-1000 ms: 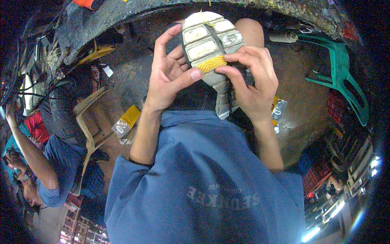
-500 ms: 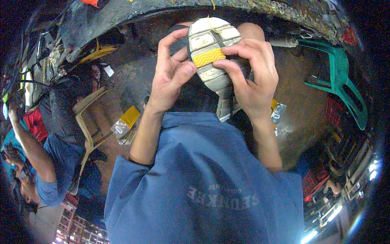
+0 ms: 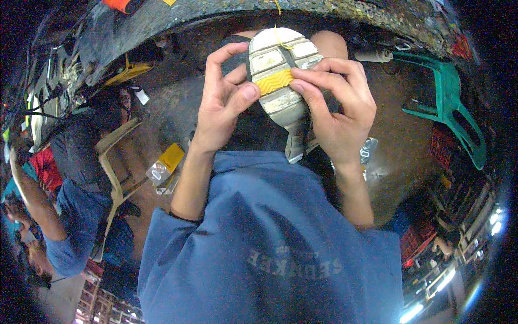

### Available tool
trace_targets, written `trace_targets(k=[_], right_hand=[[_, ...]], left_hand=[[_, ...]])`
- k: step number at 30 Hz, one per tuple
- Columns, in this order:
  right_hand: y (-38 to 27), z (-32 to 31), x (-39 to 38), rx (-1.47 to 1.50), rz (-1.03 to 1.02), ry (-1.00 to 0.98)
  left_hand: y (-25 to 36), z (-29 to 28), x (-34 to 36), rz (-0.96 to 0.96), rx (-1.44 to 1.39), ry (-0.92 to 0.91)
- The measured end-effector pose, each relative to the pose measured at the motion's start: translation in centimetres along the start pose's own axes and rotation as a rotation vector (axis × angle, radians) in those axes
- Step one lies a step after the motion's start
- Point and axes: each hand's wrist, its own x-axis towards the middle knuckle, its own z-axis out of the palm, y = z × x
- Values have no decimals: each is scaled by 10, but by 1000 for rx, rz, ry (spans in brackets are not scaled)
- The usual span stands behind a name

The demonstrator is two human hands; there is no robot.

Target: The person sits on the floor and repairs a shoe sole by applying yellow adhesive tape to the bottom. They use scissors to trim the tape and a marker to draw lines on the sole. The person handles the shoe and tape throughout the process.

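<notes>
A pale grey-and-white shoe sole is held up in front of me, tread toward the camera, with a loose yellow thread over its top. A yellow zigzag-patterned piece lies across its middle. My left hand is curled around the sole's left edge, thumb near the yellow piece. My right hand grips the other side, thumb and forefinger pressed at the yellow piece's right end. Both hands' fingertips are partly hidden by the sole or each other.
A dark, stained bench edge curves across the top. A beige chair and a co-worker are at left, a green plastic chair at right. Yellow-and-silver objects are below bench level. Red crates are at lower right.
Over the last second the sole has dropped and shifted slightly, with both hands still holding it. My right hand's fingertips have moved slightly downward since the first frame.
</notes>
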Motion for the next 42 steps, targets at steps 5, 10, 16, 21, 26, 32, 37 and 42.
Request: trace_targets(k=[5,10,16,21,26,32,37,42], right_hand=[[-2,-3,6,83,24,45],[5,-7,13,35,-9,-52],[8,-7,1,726,452,-135],[10,-12,-3,686,459,-102],[4,-13,-7,699,488,-86],[2,-13,-9,703,473,-76],[3,-11,-9,689,455,-81],[2,-7,-9,658,426,-47]], left_hand=[[4,3,-2,6,-14,5],[5,4,-2,19,-31,20],[8,22,-9,-20,17,80],[6,37,-16,-10,-63,65],[7,35,-15,9,-37,8],[8,41,-14,-68,-127,75],[10,41,-13,-151,-320,102],[11,37,-14,-158,-304,90]])
